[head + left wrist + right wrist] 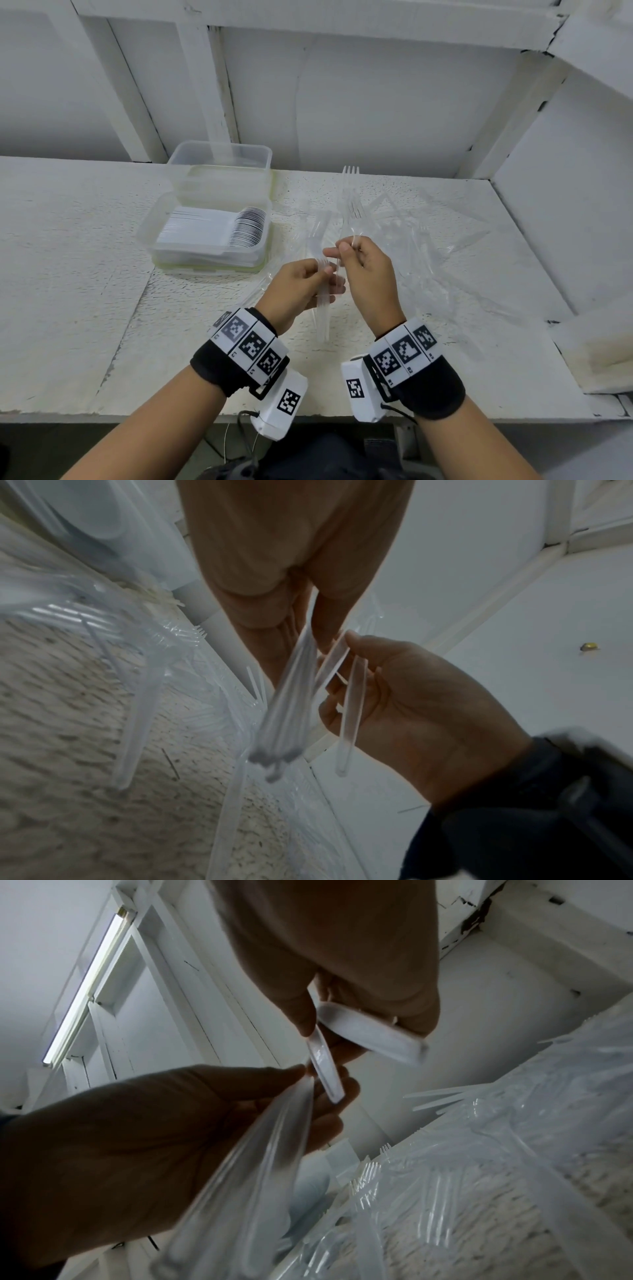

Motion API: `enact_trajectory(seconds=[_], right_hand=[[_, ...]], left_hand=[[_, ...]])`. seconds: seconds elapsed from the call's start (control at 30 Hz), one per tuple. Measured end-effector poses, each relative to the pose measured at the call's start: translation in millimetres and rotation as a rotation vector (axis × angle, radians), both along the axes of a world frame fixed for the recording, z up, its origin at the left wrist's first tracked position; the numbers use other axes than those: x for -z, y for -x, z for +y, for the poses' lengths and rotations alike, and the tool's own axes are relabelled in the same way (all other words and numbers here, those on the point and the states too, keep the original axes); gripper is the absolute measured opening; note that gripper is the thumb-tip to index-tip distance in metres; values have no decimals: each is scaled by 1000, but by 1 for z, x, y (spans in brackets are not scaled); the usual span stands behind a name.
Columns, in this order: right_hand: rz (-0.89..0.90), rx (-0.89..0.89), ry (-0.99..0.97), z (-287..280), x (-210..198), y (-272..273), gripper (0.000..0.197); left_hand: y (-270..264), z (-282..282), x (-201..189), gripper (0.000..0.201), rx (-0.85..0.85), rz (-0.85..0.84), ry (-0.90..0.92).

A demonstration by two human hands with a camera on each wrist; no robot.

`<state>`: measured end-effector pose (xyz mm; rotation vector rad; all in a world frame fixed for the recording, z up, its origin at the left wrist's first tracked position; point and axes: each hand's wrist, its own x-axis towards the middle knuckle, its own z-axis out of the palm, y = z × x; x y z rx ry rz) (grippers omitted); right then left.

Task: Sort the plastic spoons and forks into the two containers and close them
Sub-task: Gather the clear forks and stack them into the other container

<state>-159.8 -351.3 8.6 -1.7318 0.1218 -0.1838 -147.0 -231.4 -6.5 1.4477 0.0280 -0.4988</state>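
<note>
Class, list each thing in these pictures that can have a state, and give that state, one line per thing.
Near container: open, holds a neat row of spoons.
Far container: open, looks empty.
Left hand: grips a bundle of forks.
Right hand: pinches upright forks.
Loose forks: scattered unsorted on the table.

Bare workroom: white-painted plank bench (85,274), shelving (342,20).

Bare bench (68,274) lies left of the left hand (298,291); two containers (212,226) block ahead-left, loose forks (411,240) ahead-right.
</note>
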Motion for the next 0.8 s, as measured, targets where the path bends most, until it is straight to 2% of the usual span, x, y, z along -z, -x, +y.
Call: enact_trajectory(seconds=[0.17,0.33,0.53,0.8], right_hand=[[-41,89,110,-6,7,-3,10],[-34,141,244,-3,18,-1,18],[-39,142,257,4,21,2,27],[-94,40,249,7,20,6,18]], left_hand=[[-2,4,-2,11,-75,45,78],[-5,2,-4,9,-100,56,113],[-5,0,-3,23,-129,68,151],[-5,1,-7,16,-135,49,184]])
